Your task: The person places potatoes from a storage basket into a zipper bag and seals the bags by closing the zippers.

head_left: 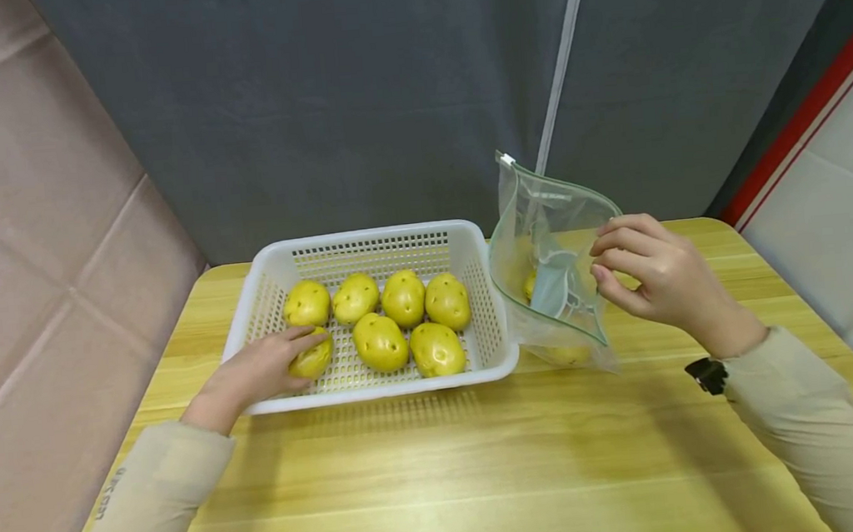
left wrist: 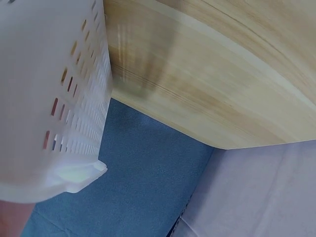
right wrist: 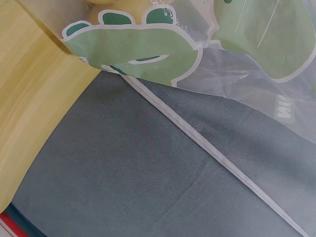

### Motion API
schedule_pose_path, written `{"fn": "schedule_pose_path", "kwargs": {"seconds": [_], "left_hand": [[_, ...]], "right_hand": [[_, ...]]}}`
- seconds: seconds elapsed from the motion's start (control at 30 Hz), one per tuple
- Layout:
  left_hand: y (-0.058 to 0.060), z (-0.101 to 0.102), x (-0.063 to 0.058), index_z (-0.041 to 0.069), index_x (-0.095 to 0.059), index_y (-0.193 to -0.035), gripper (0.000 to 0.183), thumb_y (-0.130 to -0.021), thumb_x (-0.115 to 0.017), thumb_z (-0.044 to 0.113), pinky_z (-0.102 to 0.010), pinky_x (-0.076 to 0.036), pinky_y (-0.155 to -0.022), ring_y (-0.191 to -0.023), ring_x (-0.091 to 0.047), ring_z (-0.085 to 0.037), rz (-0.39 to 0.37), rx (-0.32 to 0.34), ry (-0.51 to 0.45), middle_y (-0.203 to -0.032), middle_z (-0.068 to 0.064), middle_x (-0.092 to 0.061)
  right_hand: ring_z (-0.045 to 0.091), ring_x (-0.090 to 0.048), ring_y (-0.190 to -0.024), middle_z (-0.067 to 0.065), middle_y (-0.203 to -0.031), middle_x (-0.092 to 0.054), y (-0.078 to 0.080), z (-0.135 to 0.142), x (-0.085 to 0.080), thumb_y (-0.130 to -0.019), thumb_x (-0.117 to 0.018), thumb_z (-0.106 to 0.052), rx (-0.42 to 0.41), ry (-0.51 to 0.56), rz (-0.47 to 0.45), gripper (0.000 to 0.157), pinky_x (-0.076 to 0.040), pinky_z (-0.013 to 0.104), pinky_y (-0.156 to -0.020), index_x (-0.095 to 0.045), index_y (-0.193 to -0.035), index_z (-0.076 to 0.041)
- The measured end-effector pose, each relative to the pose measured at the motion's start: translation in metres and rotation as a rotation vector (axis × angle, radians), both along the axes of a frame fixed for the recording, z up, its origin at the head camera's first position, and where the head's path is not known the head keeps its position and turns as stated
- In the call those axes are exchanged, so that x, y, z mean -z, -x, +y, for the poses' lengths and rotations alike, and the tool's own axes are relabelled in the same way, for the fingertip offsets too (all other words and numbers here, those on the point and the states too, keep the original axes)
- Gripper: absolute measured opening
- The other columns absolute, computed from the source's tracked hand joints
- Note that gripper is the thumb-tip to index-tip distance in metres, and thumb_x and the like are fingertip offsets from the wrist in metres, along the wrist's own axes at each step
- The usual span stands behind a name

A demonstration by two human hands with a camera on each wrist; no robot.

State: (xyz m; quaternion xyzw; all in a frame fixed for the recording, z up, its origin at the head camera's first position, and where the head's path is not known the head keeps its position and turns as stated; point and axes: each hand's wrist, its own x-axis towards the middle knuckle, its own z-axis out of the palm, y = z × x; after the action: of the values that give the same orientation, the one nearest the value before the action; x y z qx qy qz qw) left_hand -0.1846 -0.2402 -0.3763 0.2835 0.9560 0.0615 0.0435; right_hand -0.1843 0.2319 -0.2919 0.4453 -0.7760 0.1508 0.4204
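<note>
In the head view a white plastic basket (head_left: 406,389) holds several yellow potatoes (head_left: 380,342). My left hand (head_left: 265,369) reaches over the basket's near left corner and grips a potato (head_left: 313,357), fingers over its top and thumb on the near side. To the right of the basket stands a clear zip bag (head_left: 534,199), its mouth spread wide. My right hand (head_left: 656,277) pinches the right edge of that mouth between thumb and fingers. Yellow potatoes (head_left: 570,355) show through the bag's lower part. A green cartoon print (right wrist: 133,49) covers the bag's outside in the right wrist view.
The basket and bag stand on a light wooden table (head_left: 443,473). A dark grey curtain (head_left: 309,108) with a pale strip hangs behind it. Pale padded walls (head_left: 58,270) close off the left, and a white panel with a red band (head_left: 812,102) the right.
</note>
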Motion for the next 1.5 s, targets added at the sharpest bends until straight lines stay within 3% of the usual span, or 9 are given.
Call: {"fn": "schedule_pose_path", "kwargs": {"seconds": [0.47, 0.9, 1.13, 1.37, 1.5], "left_hand": [[-0.002, -0.001, -0.008, 0.006, -0.056, -0.132, 0.062, -0.075, -0.079, 0.020, -0.052, -0.052, -0.091, -0.112, -0.060, -0.043, 0.026, 0.026, -0.033, -0.131, -0.025, -0.056], [0.001, 0.000, -0.015, 0.004, -0.057, -0.130, 0.063, -0.073, -0.081, 0.015, -0.051, -0.053, -0.088, -0.108, -0.061, -0.043, 0.124, 0.074, -0.056, -0.130, -0.025, -0.057], [0.004, 0.007, -0.020, 0.004, -0.059, -0.128, 0.064, -0.071, -0.082, 0.015, -0.051, -0.055, -0.084, -0.101, -0.064, -0.043, 0.238, 0.101, -0.083, -0.128, -0.025, -0.059], [0.004, 0.015, -0.026, 0.006, -0.058, -0.130, 0.062, -0.073, -0.081, 0.015, -0.052, -0.055, -0.080, -0.104, -0.062, -0.043, 0.301, 0.094, -0.073, -0.131, -0.024, -0.057], [0.002, 0.020, -0.031, 0.008, -0.054, -0.134, 0.065, -0.074, -0.080, 0.016, -0.054, -0.054, -0.084, -0.112, -0.059, -0.044, 0.301, 0.071, -0.074, -0.136, -0.022, -0.054]], "right_hand": [[0.032, -0.059, -0.082, 0.013, -0.072, -0.066, 0.000, 0.001, 0.001, -0.100, -0.044, -0.032, 0.008, -0.003, 0.001, 0.051, -0.048, 0.040, -0.072, -0.066, -0.067, -0.002], [0.033, -0.058, -0.082, 0.015, -0.072, -0.066, 0.002, 0.001, 0.001, -0.100, -0.045, -0.031, -0.014, 0.003, -0.004, 0.049, -0.044, 0.035, -0.080, -0.066, -0.067, -0.001], [0.032, -0.058, -0.082, 0.014, -0.072, -0.066, 0.002, 0.001, 0.001, -0.100, -0.045, -0.031, -0.010, -0.002, -0.001, 0.049, -0.045, 0.036, -0.079, -0.066, -0.067, -0.001], [0.032, -0.058, -0.082, 0.014, -0.072, -0.066, 0.001, 0.001, 0.000, -0.100, -0.045, -0.031, -0.008, -0.003, 0.000, 0.049, -0.046, 0.037, -0.077, -0.066, -0.067, -0.001], [0.032, -0.058, -0.082, 0.014, -0.072, -0.066, 0.001, 0.000, 0.000, -0.100, -0.045, -0.030, -0.010, -0.005, 0.000, 0.049, -0.046, 0.037, -0.077, -0.066, -0.067, -0.001]]}}
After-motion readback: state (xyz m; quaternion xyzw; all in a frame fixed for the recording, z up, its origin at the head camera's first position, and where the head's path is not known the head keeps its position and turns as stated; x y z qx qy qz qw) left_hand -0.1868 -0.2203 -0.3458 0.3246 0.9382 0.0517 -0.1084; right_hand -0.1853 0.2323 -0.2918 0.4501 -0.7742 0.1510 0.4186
